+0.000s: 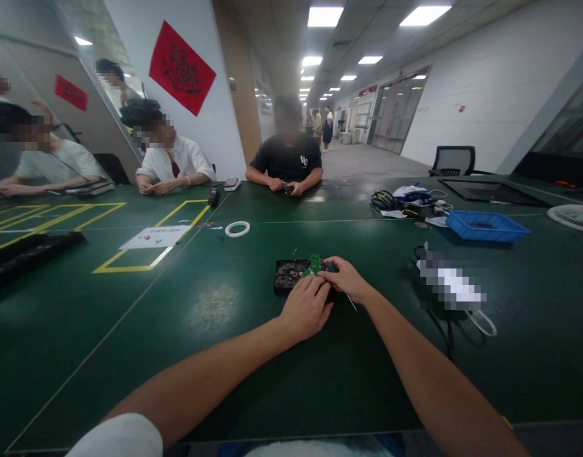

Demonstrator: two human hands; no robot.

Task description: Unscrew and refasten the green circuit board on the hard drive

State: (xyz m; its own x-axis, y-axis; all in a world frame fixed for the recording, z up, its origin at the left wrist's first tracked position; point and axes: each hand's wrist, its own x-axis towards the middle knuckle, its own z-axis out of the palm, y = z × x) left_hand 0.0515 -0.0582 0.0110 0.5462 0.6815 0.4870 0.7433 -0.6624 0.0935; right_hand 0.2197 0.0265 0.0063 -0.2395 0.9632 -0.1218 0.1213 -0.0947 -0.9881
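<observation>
A black hard drive (288, 277) lies on the green table in front of me, its underside facing up. A green circuit board (313, 264) sits at its right end, partly hidden by my fingers and looking slightly askew. My left hand (307, 306) reaches over the drive's near right corner, with bent fingers closed at the board's near edge. Just beside it, my right hand (345, 278) is closed around a screwdriver with a dark teal handle (330, 268). The thin metal shaft (352, 303) sticks out below that hand, pointing down toward the table, away from the drive.
A white ring (237, 229) and a paper sheet (154, 237) lie to the left. On the right are a blue tray (486, 227), tangled cables (384, 200) and a blurred white-topped item (453, 285) with a cord. A person (286, 158) sits opposite; others sit at left.
</observation>
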